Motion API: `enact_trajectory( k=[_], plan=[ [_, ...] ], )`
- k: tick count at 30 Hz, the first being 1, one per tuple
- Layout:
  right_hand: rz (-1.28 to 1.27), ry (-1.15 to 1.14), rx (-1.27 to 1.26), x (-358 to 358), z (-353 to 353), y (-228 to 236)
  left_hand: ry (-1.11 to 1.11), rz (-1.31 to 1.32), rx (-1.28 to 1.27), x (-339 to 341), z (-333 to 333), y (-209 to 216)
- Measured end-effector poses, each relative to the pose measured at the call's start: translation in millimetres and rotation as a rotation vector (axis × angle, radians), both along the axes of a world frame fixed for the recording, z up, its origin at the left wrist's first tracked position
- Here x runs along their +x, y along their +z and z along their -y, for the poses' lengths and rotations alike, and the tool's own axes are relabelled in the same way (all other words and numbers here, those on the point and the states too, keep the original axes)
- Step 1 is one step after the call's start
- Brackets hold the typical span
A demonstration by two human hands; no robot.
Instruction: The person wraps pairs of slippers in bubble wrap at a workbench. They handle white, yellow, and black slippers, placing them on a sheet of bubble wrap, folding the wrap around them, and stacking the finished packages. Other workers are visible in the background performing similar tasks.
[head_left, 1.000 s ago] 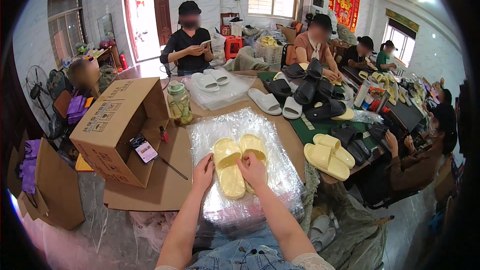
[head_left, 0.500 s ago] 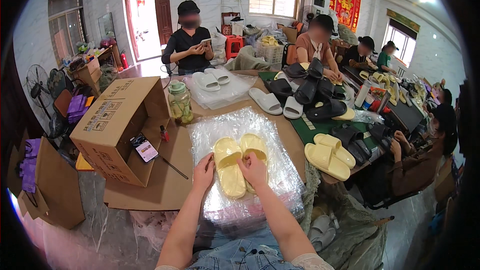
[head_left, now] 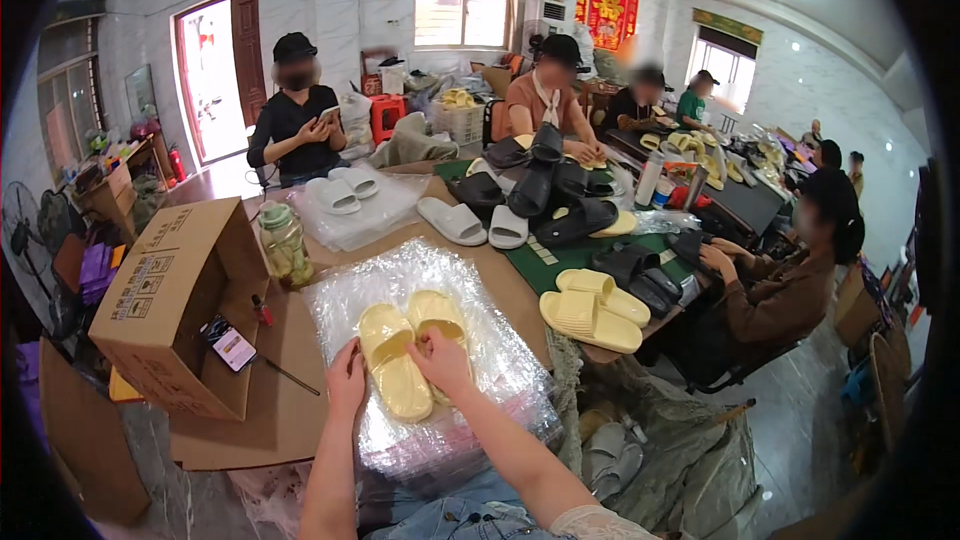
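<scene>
- Located yellow slippers atop plastic bags on desk.
- Noted long axis front to back, tilted leftward.
- Observed right grip nearer, between slippers; left grip beside outer edge; for both, cannot tell if grasping.

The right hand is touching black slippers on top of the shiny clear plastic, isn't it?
Almost! The slippers that the right hand touches are yellow, not black; the head view shows it. They do lie on the shiny clear plastic.
</scene>
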State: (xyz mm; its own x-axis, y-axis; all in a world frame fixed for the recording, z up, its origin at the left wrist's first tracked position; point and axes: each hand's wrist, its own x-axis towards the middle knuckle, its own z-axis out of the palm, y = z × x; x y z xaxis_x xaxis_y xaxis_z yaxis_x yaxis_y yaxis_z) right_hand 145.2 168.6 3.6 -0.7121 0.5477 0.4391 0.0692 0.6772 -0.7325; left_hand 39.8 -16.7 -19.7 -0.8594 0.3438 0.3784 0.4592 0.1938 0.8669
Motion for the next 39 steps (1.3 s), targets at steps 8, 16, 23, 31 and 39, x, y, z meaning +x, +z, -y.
enact_trajectory(
  k=[8,16,23,31,39],
  plan=[
    [0.044,-0.02,0.02,-3,-6,-9,-0.029,-0.017,0.027,-1,-2,0],
    [0.08,0.0,-0.004,1,-4,-3,-0.011,-0.034,-0.009,2,-2,5],
    [0.05,-0.006,-0.013,1,-3,0,0.008,-0.037,-0.03,2,-2,4],
    [0.03,-0.006,0.002,2,-6,-2,-0.013,-0.02,-0.004,-1,-4,-2],
    [0.018,-0.001,-0.004,1,-3,0,-0.013,-0.055,0.009,-6,-2,-9]
  ],
)
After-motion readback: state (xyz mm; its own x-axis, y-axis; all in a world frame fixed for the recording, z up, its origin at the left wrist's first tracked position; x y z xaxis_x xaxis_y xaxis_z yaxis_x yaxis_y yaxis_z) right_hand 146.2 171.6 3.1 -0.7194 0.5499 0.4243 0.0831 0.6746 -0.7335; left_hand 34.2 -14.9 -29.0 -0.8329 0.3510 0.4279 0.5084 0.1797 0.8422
